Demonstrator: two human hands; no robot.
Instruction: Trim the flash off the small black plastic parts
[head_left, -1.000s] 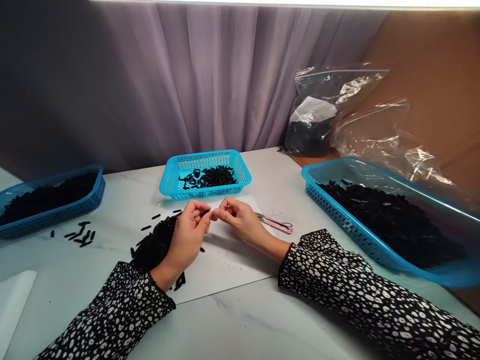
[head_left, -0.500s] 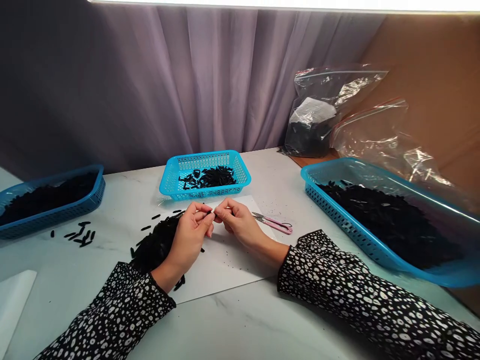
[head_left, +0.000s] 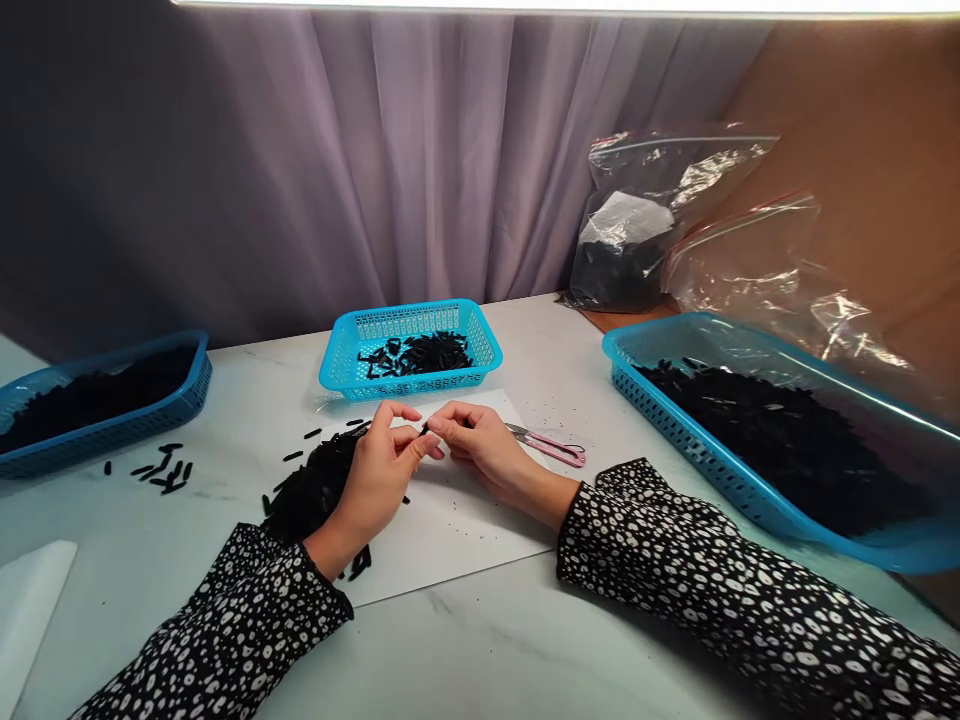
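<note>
My left hand and my right hand meet over the white sheet. Pinched between their fingertips is a small black strip, mostly covered by the fingers. Under and beside my left wrist lies a heap of short black strips of the same look. Thread snips with a pink handle rest on the table just past my right hand.
Behind my hands stands a light-blue basket holding black strips. Fuller blue baskets stand at left and right. Several loose strips lie on the left. Clear zip bags stand at the back right.
My fingers have shifted slightly around the small black strip, with the left fingers a little more spread. The heap, baskets and snips stay where they were.
</note>
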